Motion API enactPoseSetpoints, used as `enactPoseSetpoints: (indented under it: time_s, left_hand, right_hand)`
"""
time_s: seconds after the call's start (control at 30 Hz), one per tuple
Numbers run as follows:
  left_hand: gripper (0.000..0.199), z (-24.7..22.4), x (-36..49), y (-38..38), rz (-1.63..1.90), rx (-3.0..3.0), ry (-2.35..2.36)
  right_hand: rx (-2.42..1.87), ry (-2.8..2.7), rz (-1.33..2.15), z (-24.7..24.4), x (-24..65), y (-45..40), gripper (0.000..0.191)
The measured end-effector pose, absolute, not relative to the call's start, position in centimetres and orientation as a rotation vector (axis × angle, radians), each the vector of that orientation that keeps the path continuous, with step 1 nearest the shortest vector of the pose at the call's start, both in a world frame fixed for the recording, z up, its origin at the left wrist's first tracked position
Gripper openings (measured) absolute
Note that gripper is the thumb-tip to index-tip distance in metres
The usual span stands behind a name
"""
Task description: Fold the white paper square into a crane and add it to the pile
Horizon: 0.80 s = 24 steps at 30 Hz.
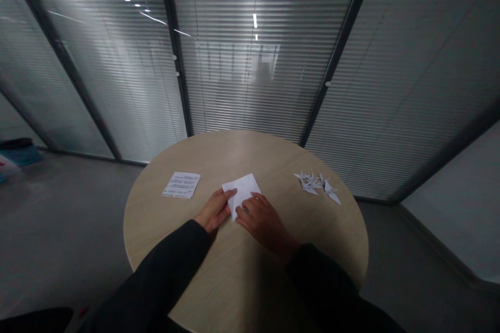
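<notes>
A white sheet of paper (pixel 242 191), folded or cut to a small square, is held just above the middle of the round table. My left hand (pixel 216 210) is closed on its left corner, thumb on top and fingers beneath. My right hand (pixel 261 218) grips the lower right edge with bent fingers, partly covering the paper there. To the left lies a stack of square printed paper (pixel 182 185). Several folded white paper cranes (pixel 312 182) sit in a small heap on the right side of the table.
The round wooden table (pixel 238 148) stands close to a glass partition with lowered blinds (pixel 250 99) and dark frames. Grey floor (pixel 78 218) surrounds it. A blue bin-like container (pixel 21 153) is at the far left, and a pale wall (pixel 461 203) at the right.
</notes>
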<state>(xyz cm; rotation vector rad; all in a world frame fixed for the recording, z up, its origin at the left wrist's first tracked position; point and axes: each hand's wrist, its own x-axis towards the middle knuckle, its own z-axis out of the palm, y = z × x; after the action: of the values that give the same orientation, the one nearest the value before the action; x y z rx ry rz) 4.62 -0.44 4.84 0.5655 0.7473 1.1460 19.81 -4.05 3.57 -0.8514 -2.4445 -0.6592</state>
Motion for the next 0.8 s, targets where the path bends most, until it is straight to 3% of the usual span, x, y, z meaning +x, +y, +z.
enactPoseSetpoints:
  time_s: [0.43,0.6,0.8]
  left_hand:
    - [0.021,5.0,4.5,-0.2,1.189,0.563,0.629]
    - [0.024,5.0,4.4,-0.1,1.102,0.497,0.618]
    - [0.021,5.0,4.6,-0.5,1.098,0.570,0.596]
  right_hand:
    - [-1.032,-2.257,-0.211,2.9,20.4,-3.4,0.013]
    - [-1.107,-1.780,0.151,1.9,21.0,-2.1,0.012]
    - [-1.136,-1.466,0.626,2.4,21.8,-1.3,0.025]
